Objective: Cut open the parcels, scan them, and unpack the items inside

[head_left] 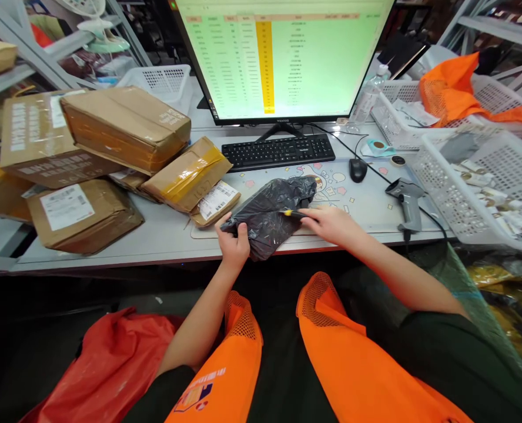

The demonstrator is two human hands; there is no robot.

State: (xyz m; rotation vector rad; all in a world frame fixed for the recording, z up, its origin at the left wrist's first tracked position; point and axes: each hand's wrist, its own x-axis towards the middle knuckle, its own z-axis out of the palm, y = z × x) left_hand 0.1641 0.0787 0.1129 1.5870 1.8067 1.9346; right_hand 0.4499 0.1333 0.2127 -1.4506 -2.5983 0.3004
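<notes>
A crumpled black plastic mailer bag [272,205] lies tilted over the front edge of the desk. My left hand [235,239] grips its left corner, thumb on top. In my right hand [325,222] is a slim dark knife-like tool with a yellow part [288,212]; its tip rests against the bag's surface. Whether it has a blade I cannot see. Just left of the bag sits a small cardboard parcel with a white label [218,201].
Cardboard boxes [126,126] are piled on the left. Behind the bag are a keyboard [278,151] and a monitor [283,59]. A mouse [358,170], a barcode scanner [407,202] and white plastic baskets [446,194] stand on the right, with a cable running between them.
</notes>
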